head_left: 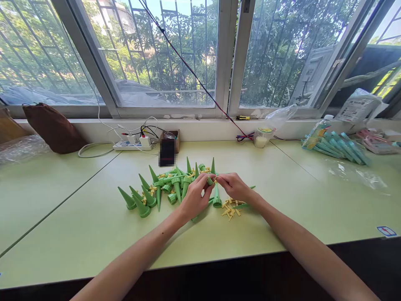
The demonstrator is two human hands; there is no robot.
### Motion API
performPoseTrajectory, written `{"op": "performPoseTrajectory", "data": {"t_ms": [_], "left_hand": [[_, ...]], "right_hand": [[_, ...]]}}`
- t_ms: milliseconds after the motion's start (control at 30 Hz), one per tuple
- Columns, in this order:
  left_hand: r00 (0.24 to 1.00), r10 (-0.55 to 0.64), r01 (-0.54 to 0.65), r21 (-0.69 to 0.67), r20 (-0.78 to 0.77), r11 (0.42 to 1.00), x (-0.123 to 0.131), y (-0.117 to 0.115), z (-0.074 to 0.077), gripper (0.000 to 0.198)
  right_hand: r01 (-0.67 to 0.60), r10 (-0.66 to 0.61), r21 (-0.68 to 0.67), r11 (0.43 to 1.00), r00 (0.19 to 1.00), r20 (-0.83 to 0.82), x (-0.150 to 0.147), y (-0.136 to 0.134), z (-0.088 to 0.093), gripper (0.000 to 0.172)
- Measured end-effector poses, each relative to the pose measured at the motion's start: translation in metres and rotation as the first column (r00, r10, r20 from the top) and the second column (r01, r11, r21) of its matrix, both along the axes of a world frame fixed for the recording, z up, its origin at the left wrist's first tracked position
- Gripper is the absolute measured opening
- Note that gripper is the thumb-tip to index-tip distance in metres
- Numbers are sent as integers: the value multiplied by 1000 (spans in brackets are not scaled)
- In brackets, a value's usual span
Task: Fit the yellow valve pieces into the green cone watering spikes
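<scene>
My left hand (196,196) is closed around a green plastic cone spike (209,180), holding it above the pale green table (94,225). My right hand (233,187) pinches a small yellow piece (215,179) right at the cone's end, fingertips of both hands touching. A heap of green cone spikes (163,186) mixed with yellow pieces lies just left of my hands. One upright green cone (217,197) stands below my hands. Loose yellow pieces (230,207) lie under my right wrist.
A power strip with plugs and cables (133,144) and a small dark box (167,150) sit by the window sill. A brown bag (53,127) lies far left. A small jar (261,138), a plastic bag and teal packaged items (340,146) lie at the right.
</scene>
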State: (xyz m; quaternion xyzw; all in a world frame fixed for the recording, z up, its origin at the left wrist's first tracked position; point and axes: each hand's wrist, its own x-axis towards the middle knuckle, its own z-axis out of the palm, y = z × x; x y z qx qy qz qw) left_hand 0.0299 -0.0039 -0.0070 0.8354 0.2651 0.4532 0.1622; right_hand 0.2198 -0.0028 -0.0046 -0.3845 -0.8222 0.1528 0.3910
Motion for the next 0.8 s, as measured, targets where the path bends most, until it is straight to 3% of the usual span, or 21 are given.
{"op": "performPoseTrajectory", "data": {"t_ms": [267, 533, 800], "left_hand": [[1000, 16, -14, -73, 18, 997, 1, 1, -1, 19], [996, 68, -63, -96, 56, 993, 2, 3, -1, 16], [998, 34, -27, -124, 61, 992, 1, 2, -2, 8]], "right_hand": [[3, -4, -37, 999, 999, -32, -1, 0, -1, 45], [-17, 15, -18, 1000, 995, -103, 0, -2, 2, 22], [-46, 47, 13, 999, 994, -101, 0, 1, 0, 28]]}}
